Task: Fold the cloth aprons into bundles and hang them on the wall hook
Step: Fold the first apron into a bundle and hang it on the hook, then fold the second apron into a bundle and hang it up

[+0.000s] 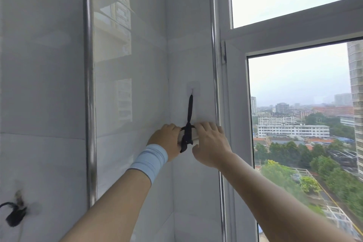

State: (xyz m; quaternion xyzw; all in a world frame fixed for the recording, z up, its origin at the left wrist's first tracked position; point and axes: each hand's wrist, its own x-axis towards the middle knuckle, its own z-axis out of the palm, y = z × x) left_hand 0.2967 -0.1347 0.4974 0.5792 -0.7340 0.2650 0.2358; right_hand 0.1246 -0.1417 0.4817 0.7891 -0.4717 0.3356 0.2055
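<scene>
Apron bundle (194, 136), white cloth, folded small and bound by a black strap (190, 108). It sits against the white tiled wall (127, 104) between your two hands. The strap runs straight up from the bundle to a clear adhesive hook (192, 89), and its top end meets the hook's peg. A short tail of strap hangs below the bundle.

Left hand (167, 139), pale blue wristband (149, 160) behind it. Your grip here is curled tight round the bundle's left end.

Right hand (211, 143). Grip loose, with your fingers spread and nearly straight over the bundle's right end and your thumb held apart beneath it.

Edges: bundle and hook occupy a narrow strip of wall. An inside corner seam (168, 84) bounds the strip on the left. A thin steel pipe (215, 65) bounds it on the right, with the white window frame (235, 104) just beyond. Your right fingertips lie near that pipe.

Room: left of the seam a wider tiled face runs to a thicker steel pipe (89, 84). Bare tile continues below your hands.

Black cable stub (14, 214), low on the far left wall, well apart from the bundle.
</scene>
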